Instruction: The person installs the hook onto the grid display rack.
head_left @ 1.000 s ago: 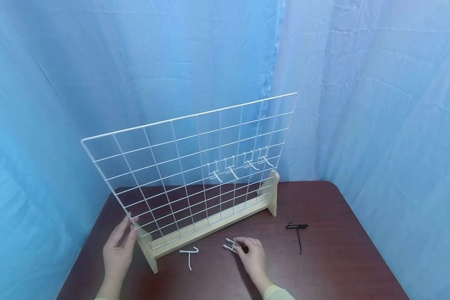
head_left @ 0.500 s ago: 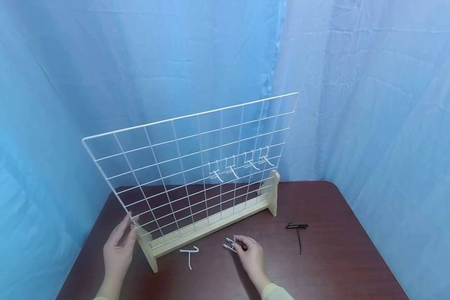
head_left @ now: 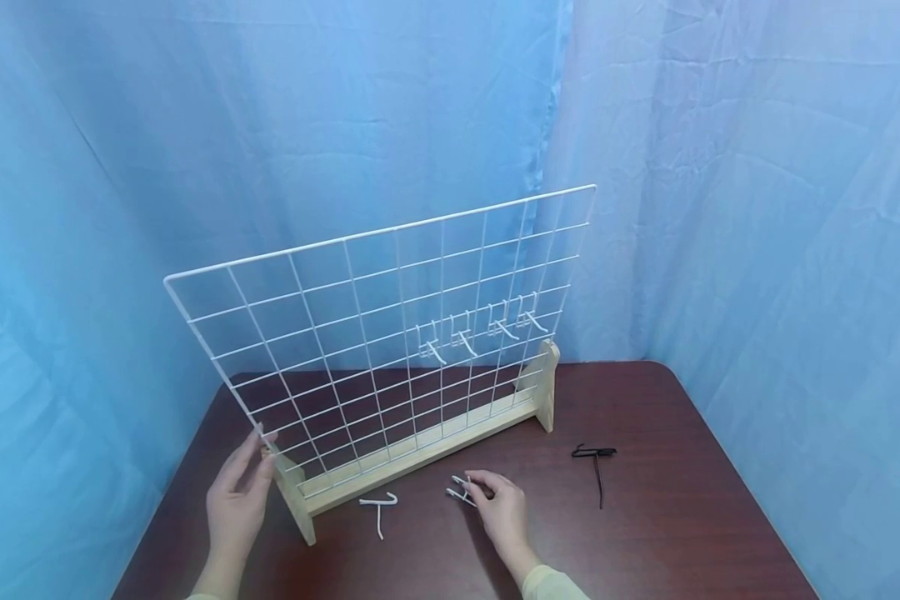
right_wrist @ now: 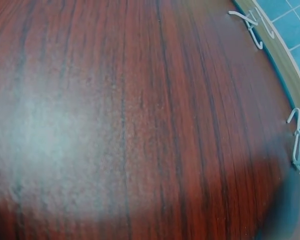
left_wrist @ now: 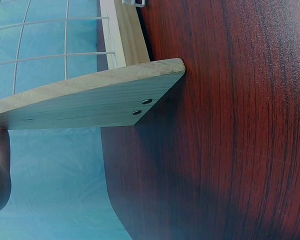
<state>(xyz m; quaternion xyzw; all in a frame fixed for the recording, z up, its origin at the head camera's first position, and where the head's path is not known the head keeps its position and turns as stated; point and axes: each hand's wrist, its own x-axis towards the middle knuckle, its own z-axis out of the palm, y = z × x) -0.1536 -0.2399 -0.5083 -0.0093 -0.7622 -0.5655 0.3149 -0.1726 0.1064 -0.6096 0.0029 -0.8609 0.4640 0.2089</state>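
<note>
A white wire grid panel (head_left: 395, 227) stands slotted in a pale wooden stand (head_left: 427, 457). My left hand (head_left: 234, 498) grips the grid's left edge at the top of the stand's end piece (left_wrist: 90, 102); in the left wrist view a thumb presses that wood. Low over the table, my right hand (head_left: 504, 510) pinches a white double-prong hook (head_left: 461, 497) between thumb and fingers, prongs pointing left. The hook's other end is hidden by the fingers. Between the hands lies another white hook (head_left: 378, 503), close to the stand's front.
Several white hooks (head_left: 463, 342) hang in a row on the grid's right half. A black hook (head_left: 596, 454) lies on the dark red-brown table (head_left: 667, 517) right of my right hand. Blue curtains (head_left: 345, 108) surround the table at the back and sides.
My right hand has shifted very slightly left, its fingers still pinching the hook. The left hand, the grid and the other hooks stay where they were.
</note>
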